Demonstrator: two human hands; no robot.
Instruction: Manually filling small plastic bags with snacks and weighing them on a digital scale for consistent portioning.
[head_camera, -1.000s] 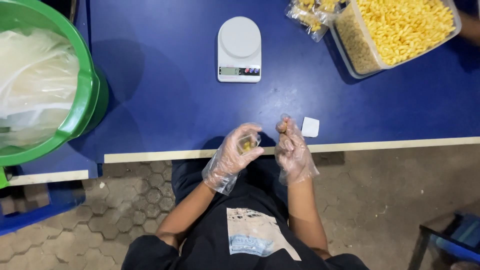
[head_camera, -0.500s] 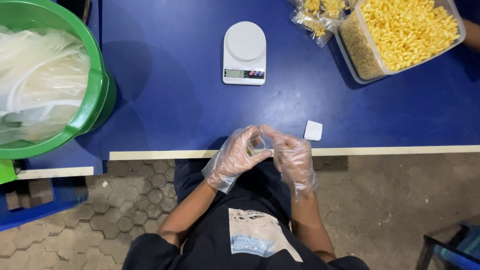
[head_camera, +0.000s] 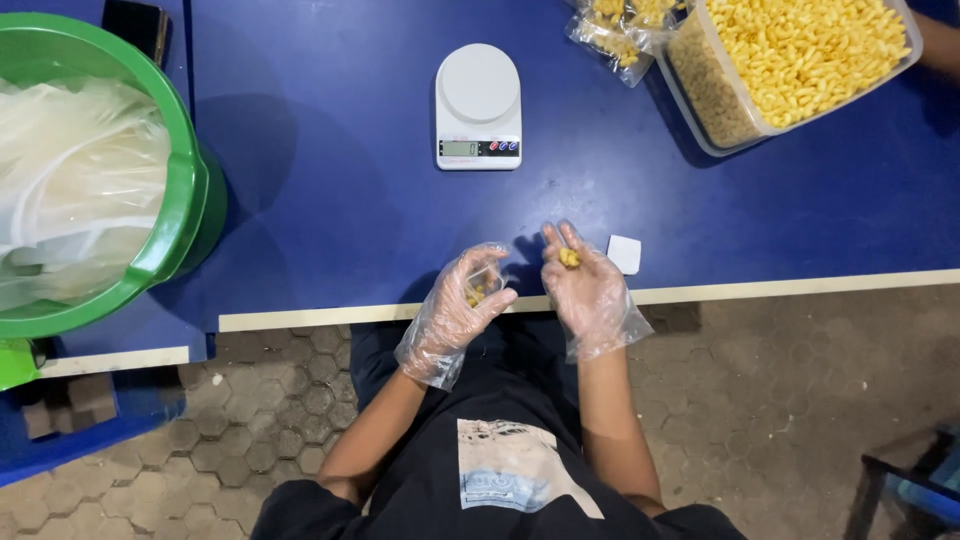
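Note:
Both my hands wear thin clear plastic gloves and hover over the front edge of the blue table (head_camera: 340, 200). My left hand (head_camera: 462, 300) is curled around a small clear plastic bag (head_camera: 482, 288) with a few yellow snack pieces inside. My right hand (head_camera: 585, 285) lies palm up beside it, fingers spread, with a small clump of yellow snack pieces (head_camera: 568, 257) resting on the fingers. The two hands are a short gap apart.
A white digital kitchen scale (head_camera: 478, 105) stands at the table's middle back. A clear tub of yellow snack pieces (head_camera: 790, 55) and filled small bags (head_camera: 620, 25) sit at the back right. A green basin (head_camera: 185, 215) with clear plastic bags sits left. A small white square (head_camera: 624, 254) lies by my right hand.
My hands were pressed together at the bag half a second ago. Now they have parted, and my right hand has turned palm up with snack pieces on it.

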